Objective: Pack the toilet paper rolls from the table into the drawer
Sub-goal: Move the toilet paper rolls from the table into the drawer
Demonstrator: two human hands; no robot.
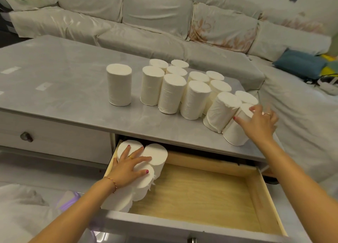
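Observation:
Several white toilet paper rolls (172, 93) stand upright on the grey table (64, 81), one roll (119, 84) apart to the left. Below the table's front edge the wooden drawer (201, 193) is pulled open. Several rolls (157, 156) stand packed in its left end. My left hand (128, 167) lies flat on top of those rolls, fingers spread. My right hand (259, 123) reaches to the table's right end and wraps around the nearest roll (236, 131), which leans against its neighbours.
A sofa with pale covers (155, 17) runs behind and right of the table. A blue cushion (300, 63) lies at far right. A shut drawer with a dark knob (27, 136) sits left of the open one. The drawer's right part shows bare wood.

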